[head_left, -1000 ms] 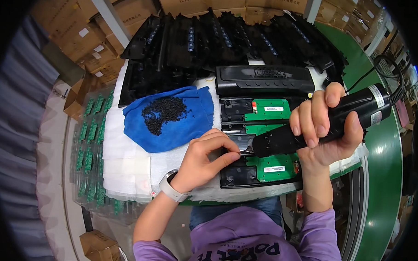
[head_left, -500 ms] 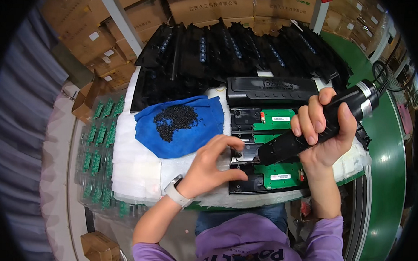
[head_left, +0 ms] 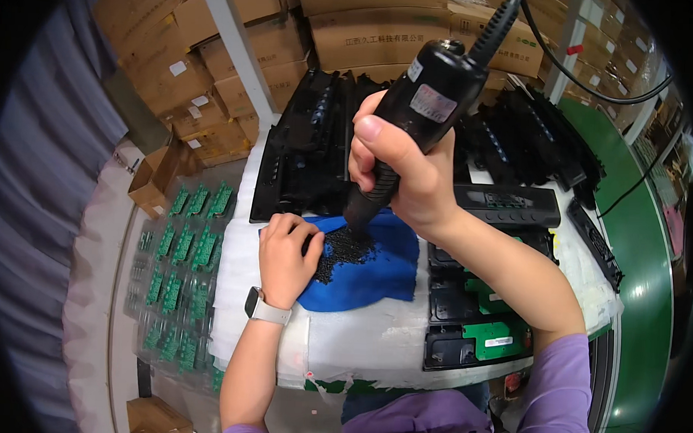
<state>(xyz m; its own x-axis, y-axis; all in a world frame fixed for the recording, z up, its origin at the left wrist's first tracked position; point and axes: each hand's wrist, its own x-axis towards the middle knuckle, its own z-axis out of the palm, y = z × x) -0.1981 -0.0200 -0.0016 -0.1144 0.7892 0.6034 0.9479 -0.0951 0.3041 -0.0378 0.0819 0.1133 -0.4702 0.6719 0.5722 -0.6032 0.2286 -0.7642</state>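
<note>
Black on black makes the nose of the corded driver (head_left: 431, 97) hard to pick out against the pile of small black pieces (head_left: 344, 254) on the blue cloth (head_left: 379, 275); whether its tip touches them, I cannot tell. The driver's cord (head_left: 496, 29) runs out of view at the top, and the right forearm partly covers the black housings with green boards (head_left: 495, 342) on the right of the table. The right hand (head_left: 405, 165) is wrapped firmly around the driver, thumb along its side, nose slanting down to the cloth. The left hand (head_left: 286, 252) rests at the cloth's left edge, fingers bent and thumb right beside the pile; I cannot tell if anything is pinched there. Half a second ago the driver pointed over the housings, with the left hand spread near its tip; both hands are now at the cloth.
</note>
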